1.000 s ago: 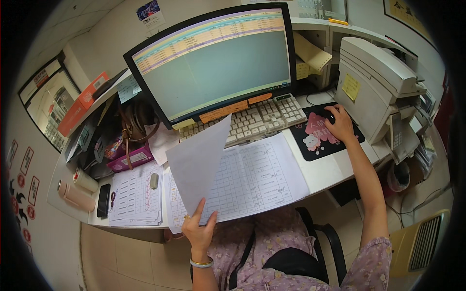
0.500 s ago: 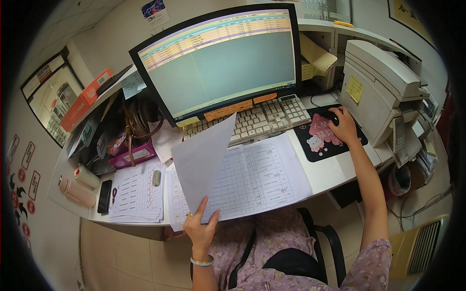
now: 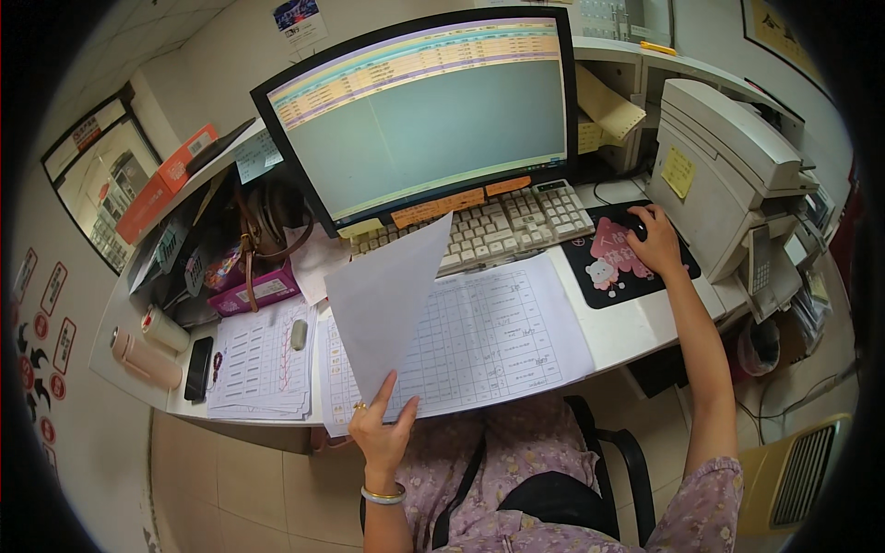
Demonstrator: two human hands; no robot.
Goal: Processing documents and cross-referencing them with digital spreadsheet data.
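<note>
Below the keyboard lies a stack of printed table sheets with handwritten marks. My left hand is at its near edge, gripping a paper sheet that stands folded up with its blank side showing. Part of the stack is hidden behind this raised sheet. At the right, my right hand rests curled over a dark computer mouse, mostly covered by the fingers. Under the mouse is a black mouse pad with a pink cartoon print.
A monitor showing a table stands behind a beige keyboard. To the right is a printer. On the left are more papers, a black phone, a pink bottle and a purple box.
The whole view has shifted very slightly. My left hand still keeps the sheet raised, and my right hand stays on the mouse.
</note>
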